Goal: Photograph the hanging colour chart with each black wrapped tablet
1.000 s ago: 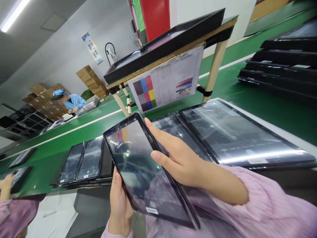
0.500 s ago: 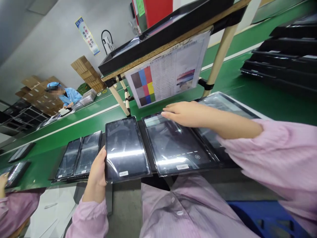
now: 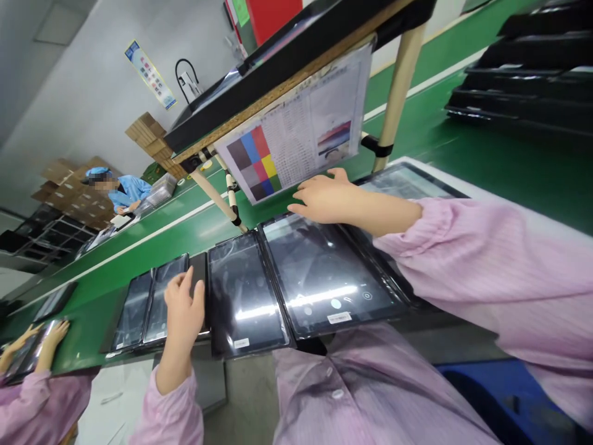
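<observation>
A narrow black tablet (image 3: pixel 243 293) in clear film lies flat at the near edge of the green conveyor belt (image 3: pixel 139 247). My left hand (image 3: pixel 183 309) rests just left of it on a dark tray, fingers stretched out and holding nothing. A larger tablet (image 3: pixel 324 275) lies to its right. My right hand (image 3: pixel 324 196) hovers palm-down over that tablet's far edge, fingers extended and empty. A third tablet (image 3: pixel 403 182) lies partly under my right forearm.
A colour chart sheet (image 3: pixel 296 133) hangs from a wooden shelf on posts (image 3: pixel 396 99) above the belt. Two slim panels (image 3: pixel 146 306) lie left of my left hand. Another person's hands (image 3: pixel 32 346) touch a device at far left. A worker in blue (image 3: pixel 123 188) sits in the distance. Black trays (image 3: pixel 523 80) are stacked at right.
The narrow tablet, held up a second ago, now lies flat on the belt's edge. My left hand has let it go and moved left. My right hand went out over the larger tablet.
</observation>
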Demonstrator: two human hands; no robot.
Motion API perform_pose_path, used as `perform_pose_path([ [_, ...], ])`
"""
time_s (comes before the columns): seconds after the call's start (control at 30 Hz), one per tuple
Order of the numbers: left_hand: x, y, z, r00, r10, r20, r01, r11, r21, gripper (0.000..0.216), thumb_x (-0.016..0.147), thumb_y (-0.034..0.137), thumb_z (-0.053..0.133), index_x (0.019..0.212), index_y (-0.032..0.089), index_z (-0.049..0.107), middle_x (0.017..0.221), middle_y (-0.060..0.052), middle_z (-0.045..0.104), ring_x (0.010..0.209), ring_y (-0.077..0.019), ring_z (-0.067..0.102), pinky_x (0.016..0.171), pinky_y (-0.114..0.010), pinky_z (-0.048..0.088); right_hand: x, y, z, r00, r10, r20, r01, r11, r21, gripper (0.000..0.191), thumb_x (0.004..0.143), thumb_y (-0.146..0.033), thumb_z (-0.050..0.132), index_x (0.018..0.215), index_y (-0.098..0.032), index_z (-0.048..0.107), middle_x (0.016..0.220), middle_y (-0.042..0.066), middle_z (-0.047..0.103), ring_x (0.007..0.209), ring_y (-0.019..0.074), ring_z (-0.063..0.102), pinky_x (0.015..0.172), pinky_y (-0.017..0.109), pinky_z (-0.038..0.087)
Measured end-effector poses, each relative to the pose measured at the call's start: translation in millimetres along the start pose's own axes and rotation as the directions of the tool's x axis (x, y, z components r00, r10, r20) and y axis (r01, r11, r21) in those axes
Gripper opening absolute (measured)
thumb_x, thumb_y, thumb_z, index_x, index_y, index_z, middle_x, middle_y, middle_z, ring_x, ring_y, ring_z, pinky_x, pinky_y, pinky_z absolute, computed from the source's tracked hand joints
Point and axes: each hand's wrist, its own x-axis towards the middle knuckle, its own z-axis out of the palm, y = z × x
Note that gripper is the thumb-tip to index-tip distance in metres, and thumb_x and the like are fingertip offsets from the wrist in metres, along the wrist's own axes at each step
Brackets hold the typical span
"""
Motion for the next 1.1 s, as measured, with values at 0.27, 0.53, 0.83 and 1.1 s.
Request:
perform_pose_path([
  [0.27,63,90,114,0.811,0.323,0.487,-0.519,0.781,0.347,0.023,0.087,0.028,0.06,0.106,0.017,0.067,0.108,-0.014,0.064,0.109,-0.0301,0.06,0.105,-0.045,0.041,8,11,13,0.992,0.123,-0.034,-0.123,0.992,-0.001,0.055,0.1,-0.046,0.034,0.113,-0.009,0.072,0.126,0.018,0.06,0.124,0.037,0.046,0.112,0.064,0.017],
  [0.53,86,81,136,0.848,0.27,0.456,-0.458,0.807,0.374,0.01,0.078,0.016,0.061,0.088,0.019,0.057,0.09,-0.006,0.053,0.088,-0.0228,0.058,0.089,-0.038,0.048,5,13,15,0.993,0.116,-0.026,-0.117,0.993,-0.031,0.056,0.102,-0.047,0.031,0.119,-0.011,0.07,0.126,0.018,0.06,0.125,0.0369,0.047,0.114,0.063,0.014],
  [0.83,73,77,120,0.752,0.397,0.526,-0.572,0.79,0.22,0.01,0.078,0.014,0.062,0.086,0.02,0.061,0.104,-0.006,0.05,0.105,-0.0207,0.055,0.1,-0.037,0.044,8,19,14,0.991,0.125,-0.043,-0.124,0.992,0.038,0.057,0.102,-0.047,0.031,0.117,-0.009,0.071,0.126,0.018,0.058,0.123,0.0355,0.048,0.114,0.062,0.016],
  [1.1,80,71,121,0.72,0.459,0.521,-0.607,0.78,0.151,0.012,0.071,0.01,0.063,0.069,0.02,0.057,0.089,-0.003,0.045,0.094,-0.0214,0.053,0.094,-0.038,0.047,11,22,10,0.974,0.174,-0.143,-0.153,0.978,0.142,0.063,0.104,-0.05,0.026,0.109,-0.007,0.072,0.122,0.019,0.057,0.118,0.0342,0.051,0.11,0.059,0.024],
])
